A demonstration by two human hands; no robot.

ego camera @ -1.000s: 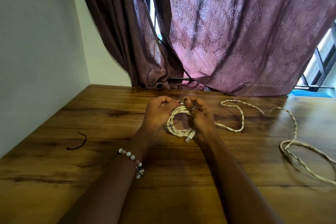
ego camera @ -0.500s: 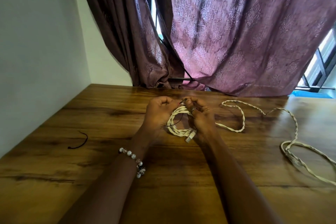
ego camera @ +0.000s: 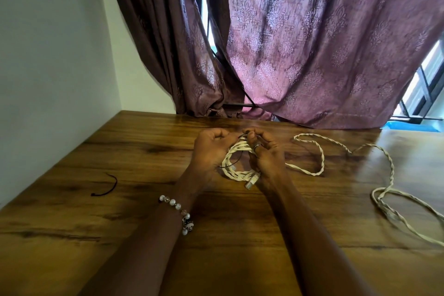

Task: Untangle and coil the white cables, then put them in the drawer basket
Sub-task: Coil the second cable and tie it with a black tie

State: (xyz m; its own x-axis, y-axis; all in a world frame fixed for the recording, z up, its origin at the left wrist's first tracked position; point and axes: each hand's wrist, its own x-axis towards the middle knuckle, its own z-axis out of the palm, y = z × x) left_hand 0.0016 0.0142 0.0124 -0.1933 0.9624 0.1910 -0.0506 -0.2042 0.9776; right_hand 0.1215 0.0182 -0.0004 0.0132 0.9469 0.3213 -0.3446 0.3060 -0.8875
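A small coil of twisted white cable (ego camera: pixel 231 168) sits on the wooden table between my hands, with a white plug (ego camera: pixel 251 184) poking out at its near side. My left hand (ego camera: pixel 211 151) curls round the coil's left side. My right hand (ego camera: pixel 265 155), a ring on one finger, grips the coil's right side and pinches a thin black tie (ego camera: pixel 231 165) at the top. The uncoiled rest of the white cable (ego camera: pixel 319 163) trails right across the table and loops near the right edge. No drawer basket is in view.
A loose black tie (ego camera: pixel 107 187) lies on the wooden table (ego camera: pixel 144 223) to the left. A white wall bounds the left side. Purple curtains (ego camera: pixel 300 55) hang along the table's far edge, with a window at the far right.
My hands stay on the coil with only small finger movements at its top. The trailing cable has not shifted.
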